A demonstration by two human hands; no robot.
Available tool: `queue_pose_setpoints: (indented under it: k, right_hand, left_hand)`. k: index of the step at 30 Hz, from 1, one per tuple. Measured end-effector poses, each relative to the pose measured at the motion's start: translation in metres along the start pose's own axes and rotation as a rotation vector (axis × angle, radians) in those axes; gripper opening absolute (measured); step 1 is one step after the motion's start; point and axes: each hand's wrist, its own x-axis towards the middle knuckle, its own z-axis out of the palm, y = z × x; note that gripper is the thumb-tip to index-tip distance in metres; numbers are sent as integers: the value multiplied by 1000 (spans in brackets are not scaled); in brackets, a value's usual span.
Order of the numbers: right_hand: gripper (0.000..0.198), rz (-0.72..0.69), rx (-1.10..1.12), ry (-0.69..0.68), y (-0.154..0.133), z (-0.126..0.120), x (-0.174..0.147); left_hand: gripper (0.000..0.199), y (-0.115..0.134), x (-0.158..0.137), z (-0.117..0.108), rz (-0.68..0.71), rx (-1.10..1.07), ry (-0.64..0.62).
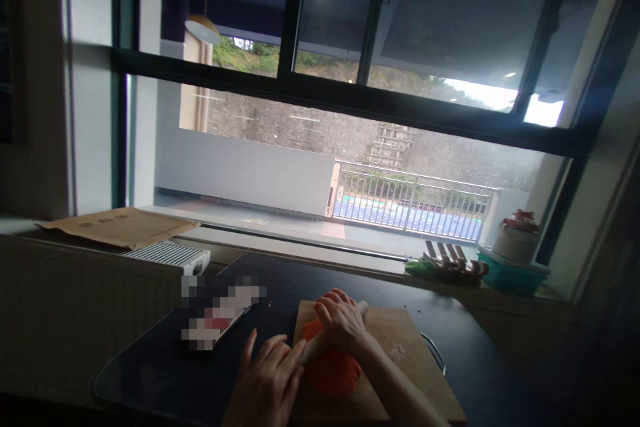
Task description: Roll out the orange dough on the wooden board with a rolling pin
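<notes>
Dim, soft interior — daylight glares through the window [350, 147].

Bare dark table [280, 283] lies open beyond the cutting board [400, 347]; a pixelated object [220, 317] blocks the left.

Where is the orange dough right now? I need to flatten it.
The orange dough lies on the wooden board, bottom centre, under the rolling pin.

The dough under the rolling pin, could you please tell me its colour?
Orange dough, clearest in the head view.
</notes>
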Motion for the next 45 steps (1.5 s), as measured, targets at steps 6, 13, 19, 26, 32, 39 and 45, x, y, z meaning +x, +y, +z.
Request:
queue_pose_setpoints:
  k: [6, 13, 19, 26, 32, 39, 45]
  right_hand:
    - [40, 41, 133, 8, -7, 0, -11]
    - [49, 77, -22, -175, -39, 3, 55]
    - [46, 84, -53, -191, -42, 9, 62]
    - [38, 62, -98, -110, -25, -7, -4]
    - [39, 138, -103, -117, -26, -3, 5]
    - [50, 178, -77, -189, -38, 17, 73]
    - [52, 159, -77, -203, -40, 12, 66]
  left_hand:
    - [29, -2, 4, 6, 5, 6, 87]
    - [29, -25, -2, 8, -196, 5, 19]
    - [28, -34, -12, 9, -186, 16, 40]
    - [28, -6, -3, 5, -114, -32, 111]
    - [25, -3, 4, 4, -160, -42, 112]
    - [23, -32, -3, 9, -229, 15, 82]
    - [24, -27, -4, 3, -254, -23, 70]
